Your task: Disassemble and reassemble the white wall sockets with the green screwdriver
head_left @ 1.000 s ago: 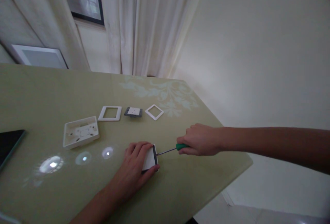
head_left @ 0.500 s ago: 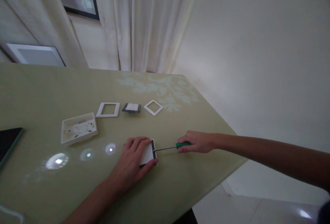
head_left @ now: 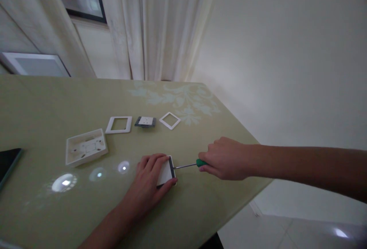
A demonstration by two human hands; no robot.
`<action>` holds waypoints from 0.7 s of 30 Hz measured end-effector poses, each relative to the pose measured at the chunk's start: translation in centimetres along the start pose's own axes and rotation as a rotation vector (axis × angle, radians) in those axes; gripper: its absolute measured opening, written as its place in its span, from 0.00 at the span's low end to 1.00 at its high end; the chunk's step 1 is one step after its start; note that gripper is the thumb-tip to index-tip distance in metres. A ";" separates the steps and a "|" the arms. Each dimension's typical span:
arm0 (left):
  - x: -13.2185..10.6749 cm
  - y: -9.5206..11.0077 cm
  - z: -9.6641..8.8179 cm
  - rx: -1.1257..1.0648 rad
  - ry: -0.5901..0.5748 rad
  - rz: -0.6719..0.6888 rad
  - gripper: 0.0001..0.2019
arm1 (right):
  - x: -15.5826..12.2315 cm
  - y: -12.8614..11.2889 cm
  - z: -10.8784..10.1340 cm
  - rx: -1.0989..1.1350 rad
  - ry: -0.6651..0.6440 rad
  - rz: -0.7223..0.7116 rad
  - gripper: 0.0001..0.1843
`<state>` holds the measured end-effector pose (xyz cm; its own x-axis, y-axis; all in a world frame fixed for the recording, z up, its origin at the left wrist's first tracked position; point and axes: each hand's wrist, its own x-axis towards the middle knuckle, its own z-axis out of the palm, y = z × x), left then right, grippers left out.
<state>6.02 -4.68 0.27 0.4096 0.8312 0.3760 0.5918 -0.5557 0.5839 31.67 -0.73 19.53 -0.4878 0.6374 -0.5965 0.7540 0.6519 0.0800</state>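
A white switch panel with a dark edge strip (head_left: pixel 165 173) lies on the table, partly covered by fingers. My left hand (head_left: pixel 150 178) grips it from the left, fingers over the far side and thumb along the near side. Wrapped round the green handle of a screwdriver (head_left: pixel 187 165) is my right hand (head_left: pixel 222 159). The screwdriver's shaft points left, and its tip meets the dark strip on the panel's right side. Whether the tip sits in a slot or a screw is too small to tell.
Behind the hands lie a white mounting box (head_left: pixel 86 147), a white frame (head_left: pixel 118 125), a grey-and-white socket module (head_left: pixel 145 122) and a thin white frame (head_left: pixel 170 120) turned cornerwise. A dark flat object (head_left: pixel 8 163) is at the left. The table edge (head_left: pixel 243 205) runs diagonally at the right.
My right hand has rolled over on the screwdriver handle, the back of the hand now facing up more, with the forearm raised slightly. My left hand keeps its grip on the panel.
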 end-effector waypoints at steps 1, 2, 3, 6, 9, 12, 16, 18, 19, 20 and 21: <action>0.0 0.0 0.0 0.000 -0.002 0.001 0.25 | -0.1 -0.9 -0.7 -0.058 -0.022 -0.002 0.21; 0.0 0.1 0.0 -0.002 -0.003 0.002 0.25 | -0.1 -1.7 -1.3 -0.104 -0.030 0.006 0.20; -0.1 0.1 0.0 -0.006 -0.006 0.003 0.26 | 0.0 -2.2 -1.9 -0.119 -0.035 -0.008 0.19; -0.1 0.2 0.0 -0.023 -0.007 0.002 0.26 | 1.1 -2.7 -3.4 -0.103 -0.032 -0.084 0.13; -0.1 0.4 -0.1 -0.035 -0.002 0.003 0.26 | 2.3 -1.5 -4.6 -0.061 -0.034 -0.144 0.14; 0.0 0.5 -0.2 -0.036 -0.009 0.001 0.26 | 3.2 0.2 -5.1 -0.094 -0.106 -0.164 0.18; 0.1 0.5 -0.2 -0.033 -0.018 0.006 0.26 | 3.9 2.1 -4.1 -0.070 -0.132 -0.219 0.22; 0.1 0.5 -0.3 -0.027 -0.019 0.007 0.26 | 4.2 2.9 -3.0 -0.037 -0.122 -0.237 0.22; 0.1 0.5 -0.3 -0.026 -0.020 0.008 0.26 | 4.3 3.3 -2.4 -0.025 -0.121 -0.242 0.22; 0.1 0.4 -0.4 -0.025 -0.020 0.010 0.26 | 4.4 3.6 -1.8 -0.014 -0.118 -0.246 0.22; 0.1 0.4 -0.4 -0.023 -0.021 0.011 0.26 | 4.4 3.9 -1.1 -0.002 -0.113 -0.251 0.23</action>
<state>6.02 -4.79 0.79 0.4305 0.8244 0.3675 0.5710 -0.5641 0.5964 31.96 5.08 18.08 -0.6066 0.4061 -0.6835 0.6153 0.7842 -0.0802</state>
